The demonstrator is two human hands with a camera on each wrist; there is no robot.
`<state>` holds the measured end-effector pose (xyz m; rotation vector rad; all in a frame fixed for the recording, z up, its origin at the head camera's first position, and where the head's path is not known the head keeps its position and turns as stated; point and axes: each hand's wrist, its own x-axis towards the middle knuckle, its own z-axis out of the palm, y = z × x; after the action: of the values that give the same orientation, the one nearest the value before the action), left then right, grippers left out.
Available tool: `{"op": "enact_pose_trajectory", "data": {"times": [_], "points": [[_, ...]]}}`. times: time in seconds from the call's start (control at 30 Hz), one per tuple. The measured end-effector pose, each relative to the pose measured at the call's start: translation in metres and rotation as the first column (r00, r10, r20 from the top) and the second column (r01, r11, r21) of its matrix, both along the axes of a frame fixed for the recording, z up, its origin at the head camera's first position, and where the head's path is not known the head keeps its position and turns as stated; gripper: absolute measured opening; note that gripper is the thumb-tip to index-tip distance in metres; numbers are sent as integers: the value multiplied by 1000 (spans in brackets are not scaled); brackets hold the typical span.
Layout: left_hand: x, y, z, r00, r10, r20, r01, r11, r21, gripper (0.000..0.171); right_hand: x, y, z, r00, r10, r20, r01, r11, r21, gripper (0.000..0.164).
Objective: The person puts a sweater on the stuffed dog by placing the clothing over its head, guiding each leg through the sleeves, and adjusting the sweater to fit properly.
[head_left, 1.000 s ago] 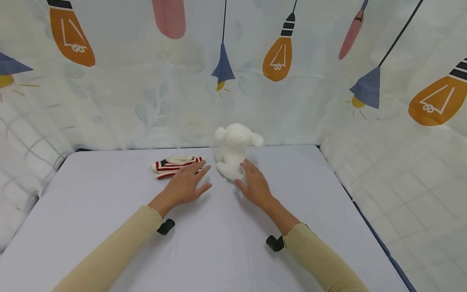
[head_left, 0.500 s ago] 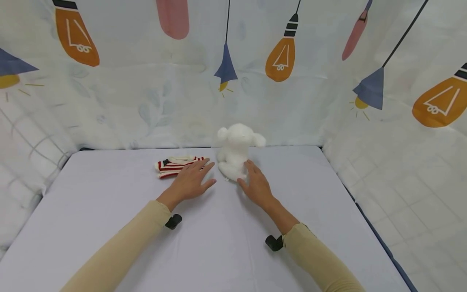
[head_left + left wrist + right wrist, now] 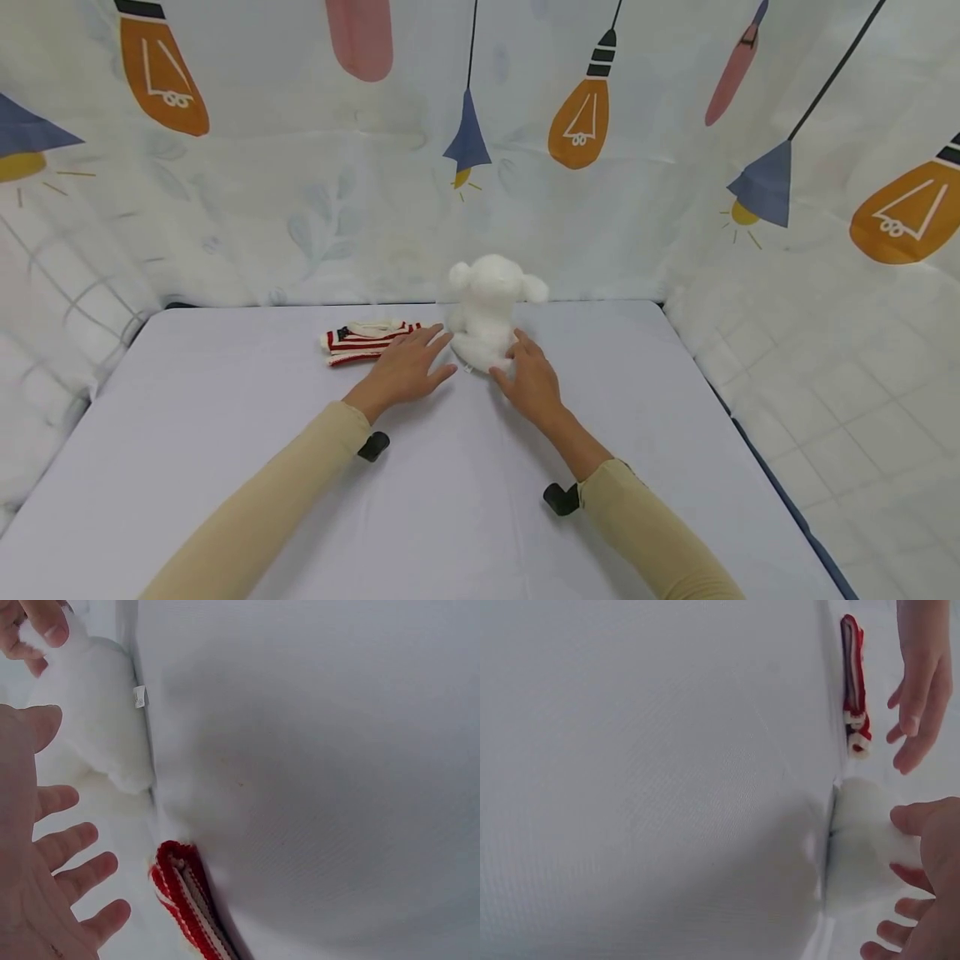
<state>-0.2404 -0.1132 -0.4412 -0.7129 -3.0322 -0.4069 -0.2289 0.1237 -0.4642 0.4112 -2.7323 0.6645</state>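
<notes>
A white plush toy with round ears sits upright near the table's back edge. My right hand is at its lower right side, thumb and fingers pinching the fluff, as the left wrist view shows of the right hand. My left hand hovers to the left of the toy, fingers spread, holding nothing. Behind that hand lies a folded red-and-white striped knit piece, partly hidden by the fingers. In the left wrist view a small white tag sticks out from the toy.
The table has a white cloth over it. Pale curtains printed with lamps and bulbs hang behind and at both sides. A small black device is worn at each wrist.
My left hand has shifted right, closer to the plush toy. The right hand's fingers have bent in on the toy's side. The head view has turned slightly; the striped knit piece lies still.
</notes>
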Motion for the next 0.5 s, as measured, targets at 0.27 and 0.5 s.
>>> {"op": "enact_pose_trajectory", "data": {"times": [0.27, 0.5], "points": [[-11, 8, -2, 1000, 4, 8, -4, 1000, -1, 64, -2, 2, -1, 999, 0, 42, -1, 1000, 21, 32], [-16, 15, -1, 1000, 0, -7, 1, 1000, 30, 74, -4, 3, -1, 988, 41, 150, -31, 997, -70, 42]]}}
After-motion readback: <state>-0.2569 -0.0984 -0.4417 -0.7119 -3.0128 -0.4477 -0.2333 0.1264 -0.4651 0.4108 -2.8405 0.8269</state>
